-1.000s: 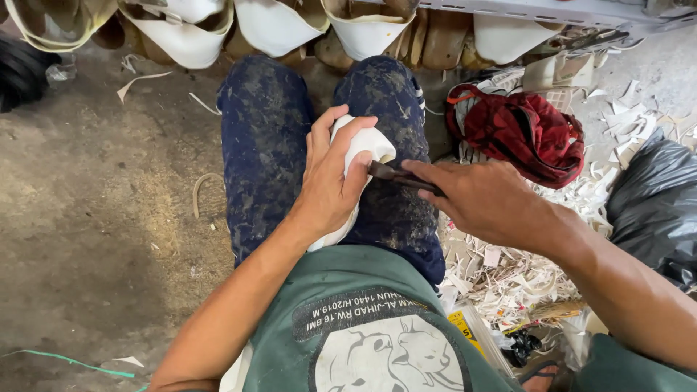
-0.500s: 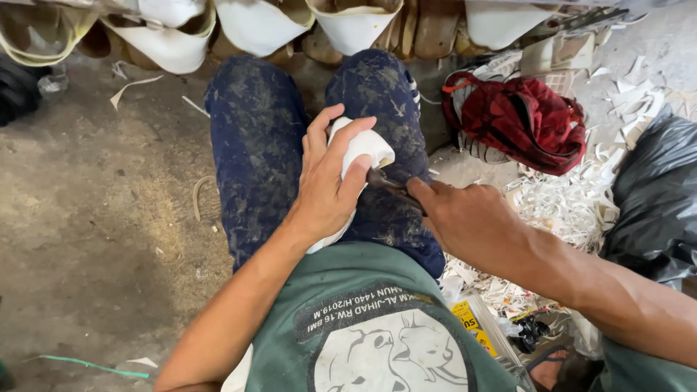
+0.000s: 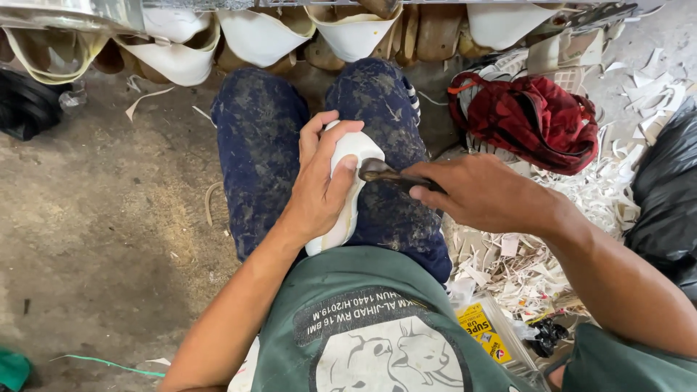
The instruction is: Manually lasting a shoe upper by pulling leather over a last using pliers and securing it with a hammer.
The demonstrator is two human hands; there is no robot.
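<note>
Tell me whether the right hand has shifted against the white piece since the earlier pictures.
Yes, slightly. The right hand has drawn back rightward, away from the white piece on the lap, while its dark tool stays at that piece's edge.

**Tight on the right, roomy on the left**

Left of the knees the concrete floor (image 3: 94, 218) lay mostly bare, just a few thin strips and a black bag (image 3: 25, 109) off in the far corner, so a hand could swing out there freely. Ahead, a row of white shoe parts (image 3: 261, 36) walled off the front. The right side was crowded: a red bag (image 3: 530, 120), a heap of white scraps (image 3: 523, 268), and black plastic (image 3: 664, 196) hemmed in the right hand (image 3: 486, 192).
</note>
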